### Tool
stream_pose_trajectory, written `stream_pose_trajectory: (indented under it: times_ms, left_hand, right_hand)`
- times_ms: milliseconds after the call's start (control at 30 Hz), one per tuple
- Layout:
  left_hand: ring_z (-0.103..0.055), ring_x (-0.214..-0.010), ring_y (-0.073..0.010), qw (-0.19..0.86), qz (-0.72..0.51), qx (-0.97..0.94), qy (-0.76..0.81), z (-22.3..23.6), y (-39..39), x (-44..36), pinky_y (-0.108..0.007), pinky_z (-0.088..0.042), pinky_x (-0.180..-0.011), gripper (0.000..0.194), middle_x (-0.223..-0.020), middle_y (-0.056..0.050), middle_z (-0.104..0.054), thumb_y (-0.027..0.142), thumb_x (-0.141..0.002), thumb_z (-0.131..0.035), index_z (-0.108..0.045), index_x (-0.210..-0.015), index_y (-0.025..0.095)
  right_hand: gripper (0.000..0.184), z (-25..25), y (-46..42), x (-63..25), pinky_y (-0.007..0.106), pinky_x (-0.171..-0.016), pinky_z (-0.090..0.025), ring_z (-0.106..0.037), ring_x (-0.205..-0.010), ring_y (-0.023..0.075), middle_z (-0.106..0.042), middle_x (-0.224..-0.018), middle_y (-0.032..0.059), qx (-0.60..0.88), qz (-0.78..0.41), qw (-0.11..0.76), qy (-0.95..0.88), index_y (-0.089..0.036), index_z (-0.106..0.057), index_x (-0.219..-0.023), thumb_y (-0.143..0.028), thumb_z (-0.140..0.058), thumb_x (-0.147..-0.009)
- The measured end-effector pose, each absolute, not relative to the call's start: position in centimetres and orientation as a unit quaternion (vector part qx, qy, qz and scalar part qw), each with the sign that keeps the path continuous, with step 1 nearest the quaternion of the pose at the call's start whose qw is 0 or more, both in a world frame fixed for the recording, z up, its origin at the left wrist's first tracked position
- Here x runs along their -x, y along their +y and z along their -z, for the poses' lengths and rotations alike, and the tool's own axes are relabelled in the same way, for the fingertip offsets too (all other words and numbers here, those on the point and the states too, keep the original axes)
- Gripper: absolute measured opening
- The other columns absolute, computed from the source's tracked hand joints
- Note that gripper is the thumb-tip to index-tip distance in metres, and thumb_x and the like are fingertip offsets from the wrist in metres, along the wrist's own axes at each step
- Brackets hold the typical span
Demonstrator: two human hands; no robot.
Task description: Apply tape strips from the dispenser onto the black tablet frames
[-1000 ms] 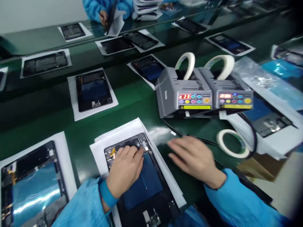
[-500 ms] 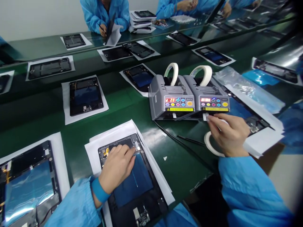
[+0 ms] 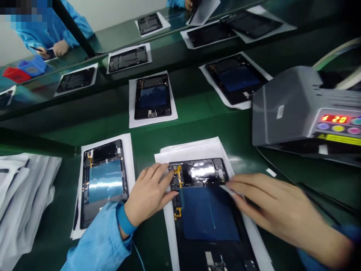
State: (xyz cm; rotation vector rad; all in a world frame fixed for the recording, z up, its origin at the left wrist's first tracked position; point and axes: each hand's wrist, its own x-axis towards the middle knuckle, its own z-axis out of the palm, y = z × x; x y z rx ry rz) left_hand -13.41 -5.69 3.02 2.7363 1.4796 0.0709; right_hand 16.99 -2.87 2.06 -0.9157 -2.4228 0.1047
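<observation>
An opened tablet [image 3: 211,214] with a dark blue panel lies on white paper sheets [image 3: 194,146] in front of me. At its upper left edge my left hand [image 3: 149,190] rests beside some gold flex cables [image 3: 178,177], fingers bent and thumb apart. My right hand [image 3: 270,203], slightly blurred, hovers over the tablet's upper right side. Between its thumb and fingers is a thin pale strip [image 3: 229,190], whose kind I cannot make out. Near that hand, a small whitish patch [image 3: 220,173] sits in the tablet's upper right corner.
A grey tape dispenser [image 3: 284,109] with a lit display stands at the right, a cable running from it. A second opened tablet [image 3: 105,180] lies to the left, near a stack of white sheets [image 3: 25,203]. More tablets on paper line the bench, and a co-worker [image 3: 56,34] sits across.
My right hand has left the tape dispenser and come over to the tablet. My left hand has shifted from the tablet's top middle to its left edge. The view has turned left.
</observation>
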Motion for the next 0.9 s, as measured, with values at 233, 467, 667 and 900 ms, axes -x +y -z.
stream_pose_trajectory:
  times_ms: [233, 467, 667, 900]
  left_hand:
    - [-0.052, -0.12, -0.0299, 0.061, -0.03, -0.884, 0.462, -1.4, -5.4, 12.8, -0.045, -0.044, -0.098, 0.05, -0.134, -0.012, -0.057, 0.048, -0.093, -0.056, -0.055, -0.131, 0.015]
    - [-0.049, -0.121, -0.03, 0.084, -0.053, -0.88, 0.465, -0.7, -5.6, 12.9, -0.045, -0.039, -0.102, 0.047, -0.138, -0.011, -0.053, 0.044, -0.096, -0.049, -0.054, -0.131, 0.014]
    - [-0.048, -0.121, -0.0307, 0.091, -0.055, -0.881, 0.461, -0.6, -5.8, 12.9, -0.046, -0.039, -0.102, 0.047, -0.138, -0.01, -0.053, 0.043, -0.097, -0.046, -0.053, -0.132, 0.012]
    - [-0.05, -0.12, -0.0299, 0.074, -0.06, -0.879, 0.467, -0.5, -5.3, 12.7, -0.045, -0.041, -0.101, 0.047, -0.136, -0.011, -0.055, 0.043, -0.096, -0.05, -0.054, -0.131, 0.012]
  right_hand:
    - [0.012, 0.2, 0.9, -7.6, 0.027, -0.069, -0.054, -0.068, -0.081, 0.0141, -0.071, -0.096, 0.0044, 0.323, -0.018, 0.271, -0.907, -0.015, -0.064, -0.102, -0.018, -0.057, -0.091]
    - [0.018, 1.3, 0.7, -7.7, 0.027, -0.071, -0.052, -0.068, -0.078, 0.0152, -0.072, -0.093, 0.0037, 0.326, -0.022, 0.258, -0.909, -0.016, -0.062, -0.105, -0.015, -0.065, -0.087]
    - [0.017, 1.3, 0.9, -7.3, 0.027, -0.067, -0.05, -0.066, -0.074, 0.0148, -0.071, -0.088, 0.0035, 0.315, -0.009, 0.256, -0.914, -0.015, -0.062, -0.102, -0.013, -0.066, -0.086]
    - [0.01, 1.3, 1.0, -7.1, 0.027, -0.068, -0.048, -0.064, -0.077, 0.0143, -0.071, -0.089, 0.0031, 0.312, -0.016, 0.25, -0.916, -0.015, -0.065, -0.098, -0.014, -0.065, -0.088]
